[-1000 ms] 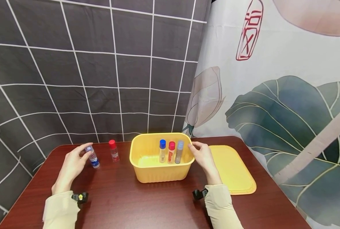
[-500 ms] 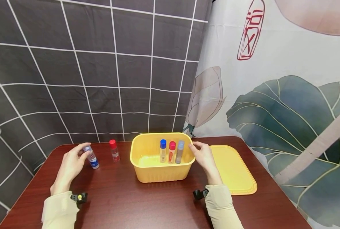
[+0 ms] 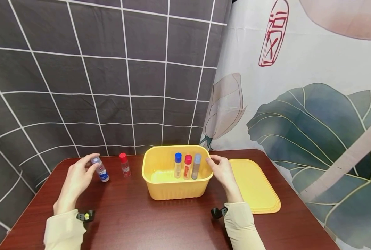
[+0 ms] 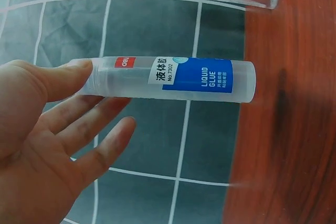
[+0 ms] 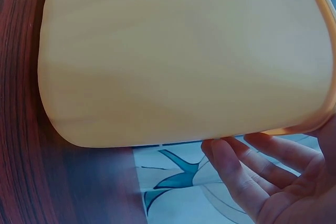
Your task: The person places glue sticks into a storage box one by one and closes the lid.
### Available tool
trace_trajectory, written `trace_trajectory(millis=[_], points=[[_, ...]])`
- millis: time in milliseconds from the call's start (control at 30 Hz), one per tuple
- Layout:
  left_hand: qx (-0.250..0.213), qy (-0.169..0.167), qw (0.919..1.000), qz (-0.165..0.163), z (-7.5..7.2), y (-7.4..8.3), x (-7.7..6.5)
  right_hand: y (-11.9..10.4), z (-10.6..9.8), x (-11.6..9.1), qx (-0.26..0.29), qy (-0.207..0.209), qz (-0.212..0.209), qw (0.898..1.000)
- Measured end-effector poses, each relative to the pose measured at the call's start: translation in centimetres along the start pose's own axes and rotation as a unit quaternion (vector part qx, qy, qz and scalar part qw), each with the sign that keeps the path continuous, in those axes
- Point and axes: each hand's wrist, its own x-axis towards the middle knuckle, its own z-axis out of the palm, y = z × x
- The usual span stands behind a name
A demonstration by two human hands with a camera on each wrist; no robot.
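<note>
My left hand (image 3: pixel 77 180) pinches a clear liquid glue bottle (image 4: pixel 199 80) by its cap end, thumb on one side and fingers behind. The bottle has a blue label and tilts slightly close over the table. Right of it a red-capped glue bottle (image 3: pixel 125 166) stands on the table. In the middle is a yellow plastic bin (image 3: pixel 176 191). At its right rim my right hand (image 3: pixel 222 170) holds on, with fingers along the outer wall and the thumb mostly hidden in the right wrist view. Inside the bin stand a blue-capped tube (image 3: pixel 177 166), a red-capped tube (image 3: pixel 187 167) and a pale-blue-capped tube (image 3: pixel 196 167).
A flat yellow lid (image 3: pixel 256 187) lies right of the bin, partly behind the right forearm. The dark red wooden table (image 3: pixel 160 225) ends at a grey gridded cloth (image 3: pixel 107 76) at the back and a white floral cloth (image 3: pixel 235 48) on the right.
The left hand has raised the blue-labelled glue bottle very slightly. The right hand keeps its place on the bin's rim.
</note>
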Motion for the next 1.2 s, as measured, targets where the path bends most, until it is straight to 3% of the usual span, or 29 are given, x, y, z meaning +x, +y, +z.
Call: trace_trajectory(millis=[800,1200], points=[[0.01,0.071,0.9933,0.09,-0.7,4.9,-0.3,0.0,0.1,0.0,-0.006,0.003,-0.014,1.0],[-0.015,0.069,0.9889,0.13,-0.2,7.2,-0.5,-0.2,0.0,0.0,-0.008,0.005,-0.008,1.0]])
